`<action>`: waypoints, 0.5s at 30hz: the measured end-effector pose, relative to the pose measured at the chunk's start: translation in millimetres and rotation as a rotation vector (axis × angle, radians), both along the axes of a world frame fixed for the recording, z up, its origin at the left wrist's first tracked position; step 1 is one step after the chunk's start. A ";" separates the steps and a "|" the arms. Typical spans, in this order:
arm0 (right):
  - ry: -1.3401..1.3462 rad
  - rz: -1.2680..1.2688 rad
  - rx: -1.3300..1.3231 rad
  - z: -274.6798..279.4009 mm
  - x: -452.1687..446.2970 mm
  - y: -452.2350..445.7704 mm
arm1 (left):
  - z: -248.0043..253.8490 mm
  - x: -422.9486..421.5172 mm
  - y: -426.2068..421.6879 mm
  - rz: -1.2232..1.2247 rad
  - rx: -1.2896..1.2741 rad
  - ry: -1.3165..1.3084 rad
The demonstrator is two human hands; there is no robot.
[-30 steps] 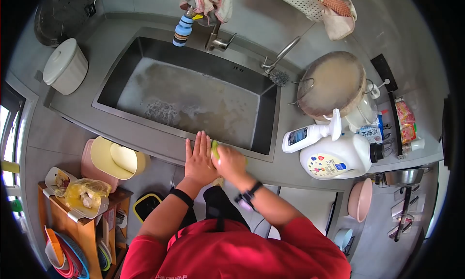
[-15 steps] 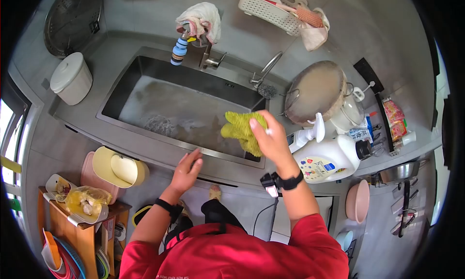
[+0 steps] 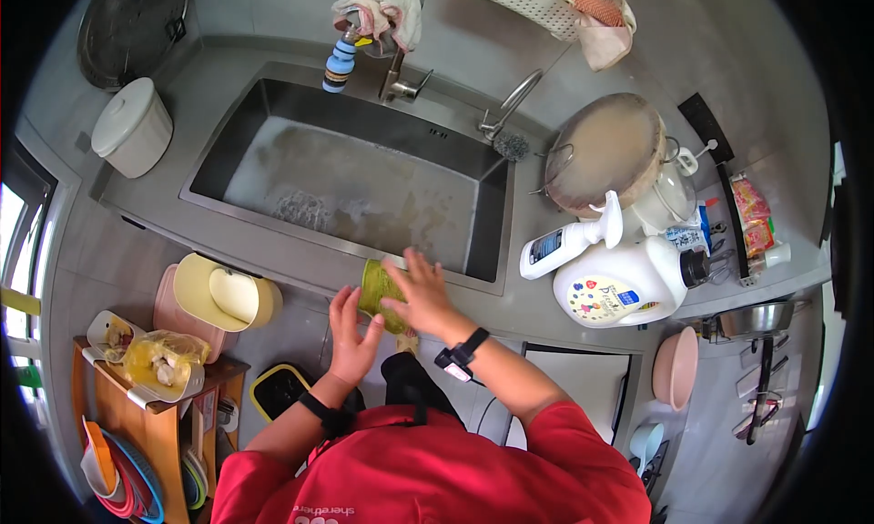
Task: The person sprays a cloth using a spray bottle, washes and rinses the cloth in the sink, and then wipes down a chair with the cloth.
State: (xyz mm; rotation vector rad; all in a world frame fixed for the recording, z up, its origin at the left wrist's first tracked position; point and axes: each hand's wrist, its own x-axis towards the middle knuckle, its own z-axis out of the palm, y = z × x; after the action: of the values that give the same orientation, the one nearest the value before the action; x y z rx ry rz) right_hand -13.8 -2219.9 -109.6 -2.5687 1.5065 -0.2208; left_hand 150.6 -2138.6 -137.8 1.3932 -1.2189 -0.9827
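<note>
A green fuzzy cloth (image 3: 371,289) lies at the front edge of the counter, between my two hands. My right hand (image 3: 426,296) is over its right side with fingers spread and touches it. On the left of the cloth, my left hand (image 3: 353,342) is raised with its fingers apart, the fingertips close to the cloth's edge; whether they touch it I cannot tell. Behind them is the steel sink (image 3: 496,242), holding cloudy, foamy water (image 3: 355,178).
A white spray bottle (image 3: 569,242) and a large white detergent jug (image 3: 624,283) stand right of the sink, before a big round pan (image 3: 605,155). A faucet (image 3: 398,85) rises behind the basin. A lidded white bin (image 3: 134,128) is on the left counter, a yellow container (image 3: 264,301) below.
My right hand has brought the green cloth from above the sink's right side down and left to the counter's front edge. The fingers have spread. My left hand stays near, now beside the cloth.
</note>
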 end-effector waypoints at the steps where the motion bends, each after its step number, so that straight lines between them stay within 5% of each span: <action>1: -0.013 0.128 -0.190 -14.7 5.3 3.1 | 1.8 -2.6 0.5 -0.001 -0.064 -0.197; 2: -0.014 0.131 -0.188 -24.7 3.8 4.2 | 2.4 -3.4 0.8 -0.003 -0.128 -0.393; 6: -0.293 0.189 0.021 -22.8 3.5 7.9 | 3.5 5.4 1.5 -0.010 -0.166 -0.425; 11: -0.724 -0.215 0.164 32.9 -3.1 -20.9 | 24.0 16.8 -8.5 -0.072 -0.227 -0.425; 13: -0.698 -0.353 0.251 77.5 -13.4 -45.8 | 31.1 9.6 -17.5 -0.121 -0.252 -0.449; 15: -0.653 -0.278 0.122 64.8 -32.0 -80.9 | 36.8 -8.0 -29.3 -0.229 -0.253 -0.637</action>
State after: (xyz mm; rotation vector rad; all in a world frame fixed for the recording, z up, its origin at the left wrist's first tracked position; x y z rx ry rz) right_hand -45.8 -2300.8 -44.8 -1.8978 1.5249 -0.8694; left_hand 142.6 -2167.8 -101.0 1.4263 -1.9352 -0.5060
